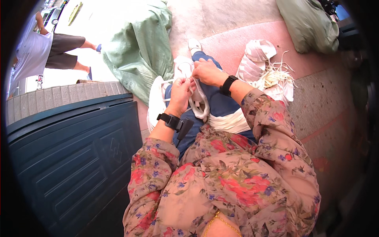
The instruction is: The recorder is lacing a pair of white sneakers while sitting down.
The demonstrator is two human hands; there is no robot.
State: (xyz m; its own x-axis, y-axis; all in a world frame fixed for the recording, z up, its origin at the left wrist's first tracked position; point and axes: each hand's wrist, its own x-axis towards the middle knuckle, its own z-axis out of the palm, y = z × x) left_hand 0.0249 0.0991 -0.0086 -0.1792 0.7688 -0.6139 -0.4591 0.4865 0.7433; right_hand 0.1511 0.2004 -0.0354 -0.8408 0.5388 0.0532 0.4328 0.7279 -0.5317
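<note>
Pinching nearly closed, left hand (180,94) and right hand (209,73) are holding white shoe (204,99) by its lacing edge — pink floor (229,49) is stretching beyond.

hands: two on my feed, left hand (181,94) and right hand (210,74)
black wristbands (170,121): two, one behind each hand
white shoes: two I'd swear to, a loose shoe (184,66) at the hands and a worn shoe (194,45) past them
white thing (156,94): one, just left of the left hand, can't tell what
pale cord bunches: two, a bundle (231,123) nearside of the hands, a heap (274,77) off right
green sacks (138,49): two, beyond the hands, one each side
bystanders (63,49): one, well left
</note>
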